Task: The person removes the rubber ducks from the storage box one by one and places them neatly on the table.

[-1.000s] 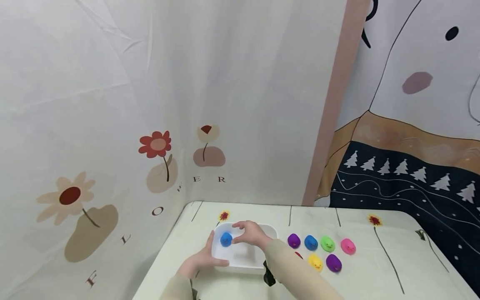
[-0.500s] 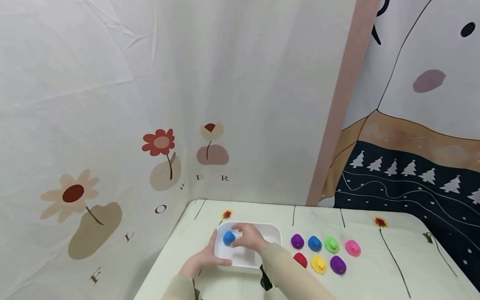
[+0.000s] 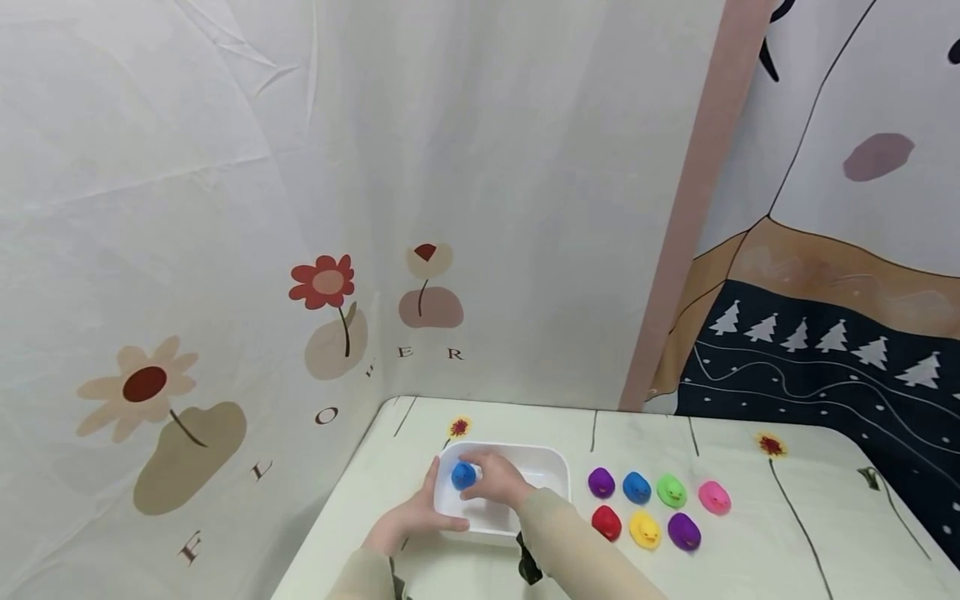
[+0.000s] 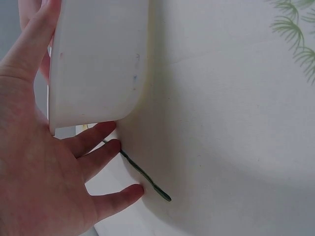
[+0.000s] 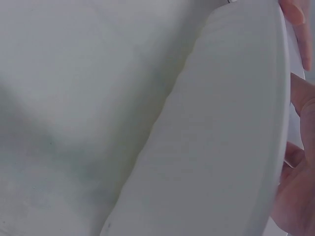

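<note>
A small blue toy duck sits at the left end of a white plastic tub. My right hand reaches over the tub's front wall with finger and thumb curved round the duck, their tips at its far and near edges. My left hand braces the tub's front left corner, its fingers spread and straight. In the left wrist view that hand has fingertips low by the tub's end wall. From the right wrist, the tub's outer wall hides the duck; part of a hand shows beyond the rim.
Right of the tub lie more toy ducks in two rows: purple, blue, green and pink behind, red, yellow and purple in front. Printed curtains hang behind the table.
My right hand has moved slightly left, its finger and thumb coming round the blue duck. The left hand keeps its place at the tub. The head view has turned a little left.
</note>
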A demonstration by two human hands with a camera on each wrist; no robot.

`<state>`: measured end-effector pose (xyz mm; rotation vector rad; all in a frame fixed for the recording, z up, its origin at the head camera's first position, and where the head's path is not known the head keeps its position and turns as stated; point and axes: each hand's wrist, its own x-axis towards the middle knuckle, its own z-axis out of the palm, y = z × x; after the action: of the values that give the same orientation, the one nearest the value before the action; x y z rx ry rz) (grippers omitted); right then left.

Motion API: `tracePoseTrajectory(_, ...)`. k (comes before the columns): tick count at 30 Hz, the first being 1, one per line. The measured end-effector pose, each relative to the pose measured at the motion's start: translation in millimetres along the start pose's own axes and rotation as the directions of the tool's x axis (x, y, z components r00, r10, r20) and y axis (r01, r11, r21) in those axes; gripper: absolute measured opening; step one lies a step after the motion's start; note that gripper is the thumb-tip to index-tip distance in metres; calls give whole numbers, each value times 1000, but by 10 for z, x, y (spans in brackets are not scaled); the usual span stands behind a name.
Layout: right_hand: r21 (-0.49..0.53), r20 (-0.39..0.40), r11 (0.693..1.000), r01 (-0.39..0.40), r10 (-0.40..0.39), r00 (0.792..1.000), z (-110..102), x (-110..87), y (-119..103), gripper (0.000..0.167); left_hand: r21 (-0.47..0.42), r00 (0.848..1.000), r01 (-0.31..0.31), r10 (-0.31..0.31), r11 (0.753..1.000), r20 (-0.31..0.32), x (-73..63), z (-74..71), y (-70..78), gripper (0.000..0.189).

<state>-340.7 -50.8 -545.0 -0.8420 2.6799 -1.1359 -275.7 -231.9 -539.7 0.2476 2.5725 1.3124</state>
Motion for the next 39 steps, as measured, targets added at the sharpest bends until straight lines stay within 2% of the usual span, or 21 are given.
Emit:
tracePoseTrajectory(7,-43,3,999,-4,5,1000,10,9,-26,58,-6,1000,-3,3,1000,0,-7,15,-8,128)
tracePoseTrajectory(17,-40,-48,998,-45,44,998,126,35,12,50,-12,1000,-23,23,1000,-4,-6,17,-14,130)
tracePoseTrajectory(24,-55,-77,998,-16,11,997,125,21,-16,48,-1,999,-34,34,999,-8,-16,12,3,130)
tracePoseTrajectory(34,-44,-67,994,-104,101,993,160,56,9,34,-1,1000,3,-3,1000,11,-10,3,9,130)
tracePoseTrajectory(39,-42,-68,992,-121,118,991,159,49,41,33,-17,1000,-17,17,1000,2,-14,0,26,131)
